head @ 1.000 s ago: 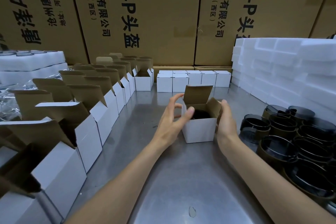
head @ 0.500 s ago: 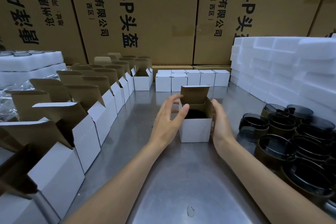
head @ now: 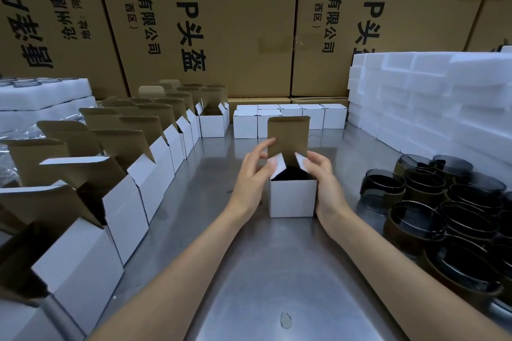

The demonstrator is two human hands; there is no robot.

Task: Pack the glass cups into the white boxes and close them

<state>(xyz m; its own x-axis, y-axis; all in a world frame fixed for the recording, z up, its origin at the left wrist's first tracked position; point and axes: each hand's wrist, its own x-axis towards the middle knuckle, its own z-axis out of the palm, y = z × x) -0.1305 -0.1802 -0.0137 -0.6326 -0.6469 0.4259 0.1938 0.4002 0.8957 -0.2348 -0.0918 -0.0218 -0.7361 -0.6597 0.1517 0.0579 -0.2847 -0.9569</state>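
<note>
Both side flaps got folded inward since a second ago. Left hand (head: 250,177) and right hand (head: 322,177) each pinch a flap on the white box (head: 293,198) at frame center; back lid upright, dark cup inside.

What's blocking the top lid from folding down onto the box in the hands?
Nothing visible. The lid stands upright behind the opening, and the left hand and right hand are pressing the two side flaps inward beneath it. The white box stands alone on the steel table.

"有限公司", ".0-P头盔" on cartons (head: 235,22)
</note>
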